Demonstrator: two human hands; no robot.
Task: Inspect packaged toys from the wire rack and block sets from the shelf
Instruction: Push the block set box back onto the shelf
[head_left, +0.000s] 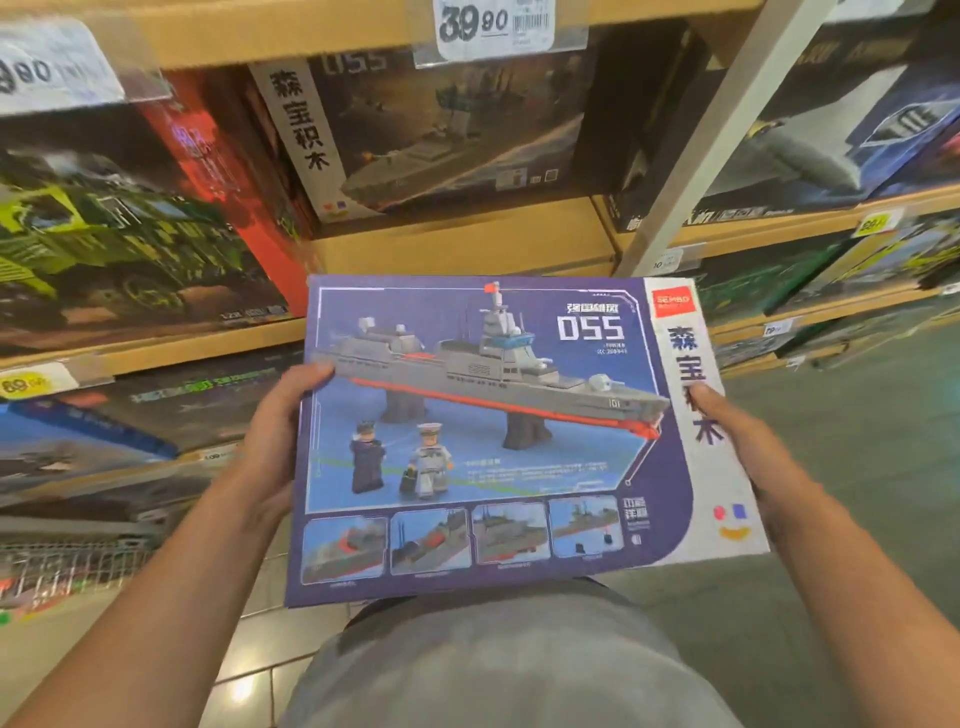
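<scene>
A flat purple block-set box (498, 436) printed with a grey warship, two figures and "055" is held face up in front of me, below the shelves. My left hand (280, 441) grips its left edge, thumb on the picture side. My right hand (748, 447) grips its right edge, thumb on the white side strip. The fingers under the box are hidden. A matching dark "055" box (447, 124) stands on the wooden shelf (457, 244) straight ahead.
More block-set boxes fill the shelves: a green truck set (104, 234) at left, aircraft sets (831, 130) at right. A white upright post (691, 156) divides the shelf bays. A wire rack (67, 566) sits low at left. Price tags hang on shelf edges.
</scene>
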